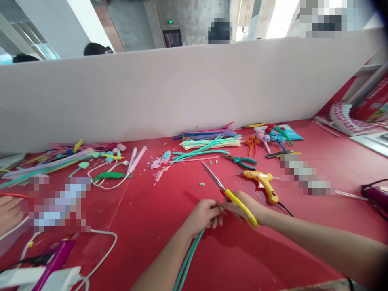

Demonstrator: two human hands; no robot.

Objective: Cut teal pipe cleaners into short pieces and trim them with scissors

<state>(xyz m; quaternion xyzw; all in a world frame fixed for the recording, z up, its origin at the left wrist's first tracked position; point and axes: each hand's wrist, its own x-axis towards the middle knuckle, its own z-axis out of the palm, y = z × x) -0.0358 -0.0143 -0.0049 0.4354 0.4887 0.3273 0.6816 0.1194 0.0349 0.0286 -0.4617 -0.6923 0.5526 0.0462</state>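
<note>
Near the middle of the red table, my left hand (204, 220) is closed round a few turquoise pipe cleaners (189, 262), whose long ends trail down towards me. My right hand (251, 203) meets it at their upper ends, its fingertips close to the left fingers. Yellow-handled scissors (230, 195) are held in my right hand, blades pointing away and to the left. What the right fingertips pinch is partly hidden. Short turquoise cut pieces (202, 184) lie beyond the hands.
Pliers (242, 161) and a yellow glue gun (263, 180) lie to the right. Bundled pipe cleaners (209, 142) lie before a white partition (169, 93). At left are a green-handled cutter (110, 176), cables, a power strip (63, 279) and another person's hand (10, 212).
</note>
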